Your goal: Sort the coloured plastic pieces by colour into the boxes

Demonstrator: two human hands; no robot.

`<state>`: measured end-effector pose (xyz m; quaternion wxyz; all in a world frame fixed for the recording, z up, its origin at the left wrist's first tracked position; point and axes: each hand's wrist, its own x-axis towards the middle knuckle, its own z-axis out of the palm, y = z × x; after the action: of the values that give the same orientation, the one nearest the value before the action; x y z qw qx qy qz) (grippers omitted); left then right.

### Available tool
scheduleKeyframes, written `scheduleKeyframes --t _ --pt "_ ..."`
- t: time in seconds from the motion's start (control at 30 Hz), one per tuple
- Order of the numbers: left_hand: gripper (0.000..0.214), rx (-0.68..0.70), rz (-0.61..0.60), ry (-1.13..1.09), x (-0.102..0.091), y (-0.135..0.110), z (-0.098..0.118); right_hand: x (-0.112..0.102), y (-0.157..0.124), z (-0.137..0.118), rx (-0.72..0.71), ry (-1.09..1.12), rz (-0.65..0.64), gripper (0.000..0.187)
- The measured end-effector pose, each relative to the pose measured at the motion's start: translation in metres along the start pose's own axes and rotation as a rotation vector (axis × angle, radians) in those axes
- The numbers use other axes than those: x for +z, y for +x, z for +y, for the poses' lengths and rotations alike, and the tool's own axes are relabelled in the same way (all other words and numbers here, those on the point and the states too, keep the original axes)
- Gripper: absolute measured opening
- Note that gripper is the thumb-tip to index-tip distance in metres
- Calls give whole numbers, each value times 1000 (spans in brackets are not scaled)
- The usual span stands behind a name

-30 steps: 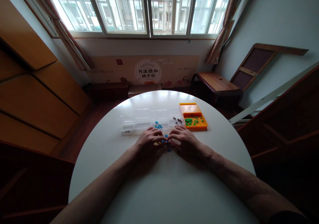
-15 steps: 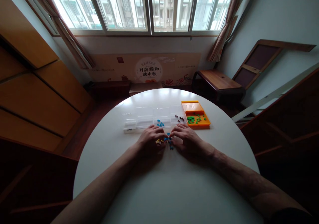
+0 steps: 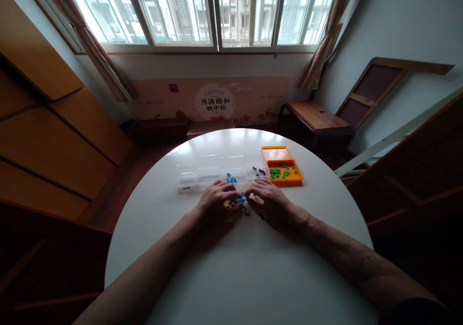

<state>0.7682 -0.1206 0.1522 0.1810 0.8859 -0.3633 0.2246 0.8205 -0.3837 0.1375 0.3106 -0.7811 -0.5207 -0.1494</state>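
Note:
Over the middle of the white table my left hand (image 3: 217,201) is closed, its thumb and fingertips pinching a small blue building brick (image 3: 240,200). My right hand (image 3: 270,200) faces it, fingers curled and tips pressed on the right end of the same blue piece. Small yellow bricks (image 3: 227,203) lie beneath the left fingers, partly covered. Several loose dark blue bricks (image 3: 247,213) rest on the table just below the fingertips.
Behind the hands stands a clear plastic compartment box (image 3: 209,177) holding light blue bricks (image 3: 230,179) and dark brown bricks (image 3: 261,172). To its right is an orange tray (image 3: 287,182) with green bricks (image 3: 275,173). The round white table (image 3: 231,277) has a curved edge.
The whole view has shifted slightly. Both hands stay nearly in place, with small finger movements around the blue brick, which now shows more clearly between the fingertips.

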Motion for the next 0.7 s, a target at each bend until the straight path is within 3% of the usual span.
scheduleKeyframes --t 0.2,0.47,0.6,0.7 --pt "23 -11 35 -24 -1 2 2 -1 1 -6 -32 93 78 9" --pt "17 59 16 -114 2 0 1 -3 3 -10 -81 128 92 4" --pt "20 -4 69 -49 -2 2 1 -5 3 -12 -30 133 111 7" --pt "20 -127 201 52 -4 2 -1 -5 4 -13 7 110 115 10"
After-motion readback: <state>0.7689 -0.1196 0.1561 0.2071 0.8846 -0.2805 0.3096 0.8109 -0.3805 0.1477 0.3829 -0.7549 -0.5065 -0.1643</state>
